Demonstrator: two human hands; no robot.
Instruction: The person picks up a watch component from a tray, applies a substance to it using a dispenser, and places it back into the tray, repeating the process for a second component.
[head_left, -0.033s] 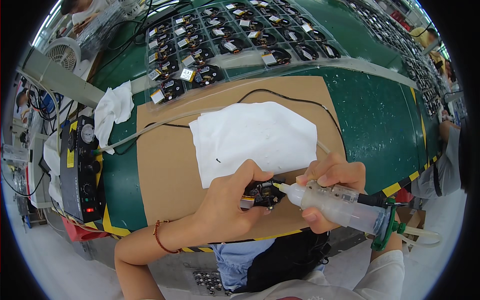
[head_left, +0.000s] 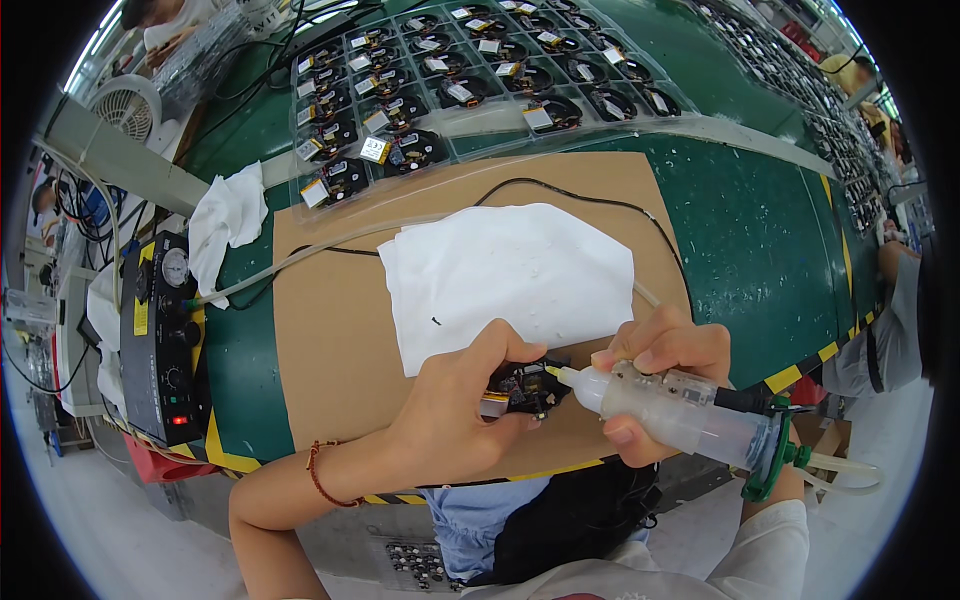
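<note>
Between the thumb and fingers of my left hand [head_left: 465, 400] is a small black circuit-board assembly [head_left: 527, 388], with a silver-and-yellow battery piece at its left side. My right hand [head_left: 668, 375] is wrapped round a translucent dispensing syringe [head_left: 690, 412] with a white tapered nozzle and a green cap. The syringe lies tilted, and its pale yellow tip meets or nearly meets the board's upper right edge; I cannot tell whether they touch. Just beyond both hands, a white cloth [head_left: 510, 275] is spread on a cardboard sheet [head_left: 335, 350].
A clear compartment tray [head_left: 455, 145] of similar assemblies stands at the back. On the left is a black dispenser controller [head_left: 160, 340] with a gauge and a lit red switch. A hose [head_left: 330, 240] and a black cable [head_left: 600, 202] cross the cardboard. A crumpled cloth [head_left: 230, 215] lies beside the controller.
</note>
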